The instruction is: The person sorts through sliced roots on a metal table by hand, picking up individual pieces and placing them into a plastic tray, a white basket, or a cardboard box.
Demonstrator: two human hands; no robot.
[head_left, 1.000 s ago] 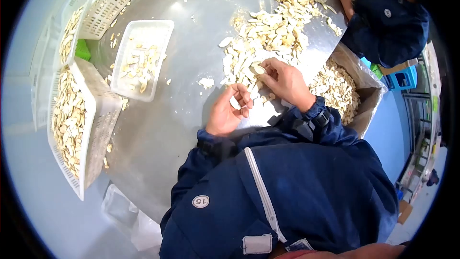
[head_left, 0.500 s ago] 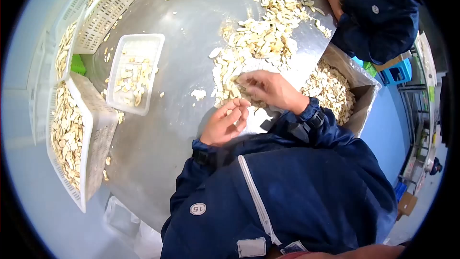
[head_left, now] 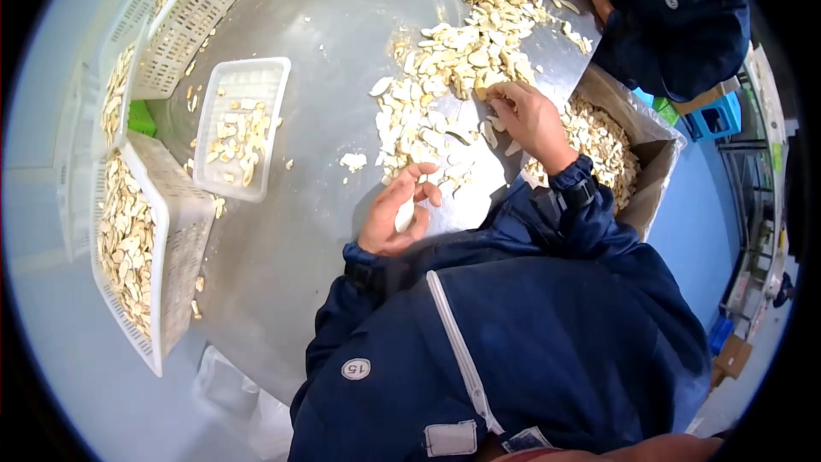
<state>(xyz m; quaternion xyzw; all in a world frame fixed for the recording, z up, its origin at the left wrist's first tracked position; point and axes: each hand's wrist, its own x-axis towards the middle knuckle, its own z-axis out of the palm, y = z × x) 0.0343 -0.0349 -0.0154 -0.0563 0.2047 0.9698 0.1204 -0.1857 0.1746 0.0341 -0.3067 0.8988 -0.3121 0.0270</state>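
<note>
Cream slices (head_left: 486,56) lie between and beyond both hands (head_left: 532,127).

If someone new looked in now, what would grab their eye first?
Probably the broad spread of pale slices running down the metal table from the top of the picture. Next, the right hand at its edge, with the left hand nearer the body. Then the slice-filled white basket at left.

the number "15" stands upside down in view on a round white badge (head_left: 356,369) on the camera wearer's dark blue jacket (head_left: 556,334); a co-worker's jacket (head_left: 701,43) bears a similar round mark (head_left: 671,2), too small to read.
</note>
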